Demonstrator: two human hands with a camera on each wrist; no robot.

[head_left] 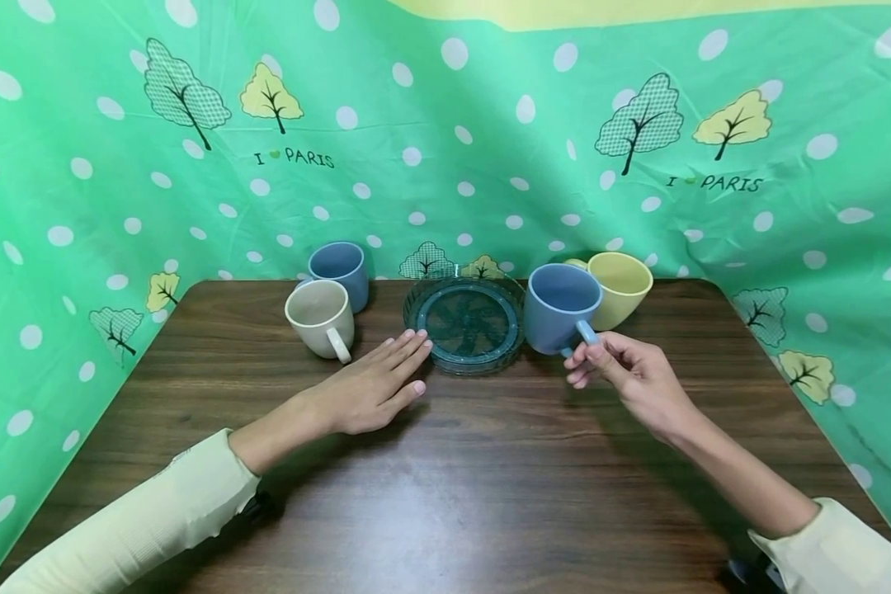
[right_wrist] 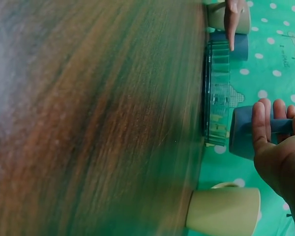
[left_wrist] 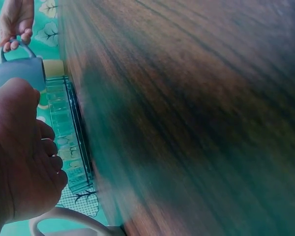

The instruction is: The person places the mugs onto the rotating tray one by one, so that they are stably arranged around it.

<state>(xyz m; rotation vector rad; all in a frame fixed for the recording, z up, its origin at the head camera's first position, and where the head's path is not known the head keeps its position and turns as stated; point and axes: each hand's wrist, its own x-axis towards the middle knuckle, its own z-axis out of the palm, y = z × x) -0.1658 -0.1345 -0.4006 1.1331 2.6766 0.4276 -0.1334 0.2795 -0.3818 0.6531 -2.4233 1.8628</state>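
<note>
My right hand (head_left: 638, 379) holds a blue mug (head_left: 560, 309) by its handle. In the right wrist view the mug's base (right_wrist: 233, 129) hangs clear of the tabletop, just beside a round, clear teal glass dish (head_left: 464, 363) with a patterned bottom. My left hand (head_left: 367, 388) is stretched out palm down, fingers straight, its fingertips overlapping the dish's near left rim in the head view. Left of that hand stands a cream mug (head_left: 315, 318), its handle toward me. Thumb and fingers (left_wrist: 54, 147) of the left hand appear in front of the dish in the left wrist view.
A second blue mug (head_left: 341, 268) stands behind the cream one. On the right, a yellow mug (head_left: 624, 285) sits partly hidden behind the held mug. The dark wooden table (head_left: 445, 495) ends at the back against a green dotted curtain (head_left: 460, 124).
</note>
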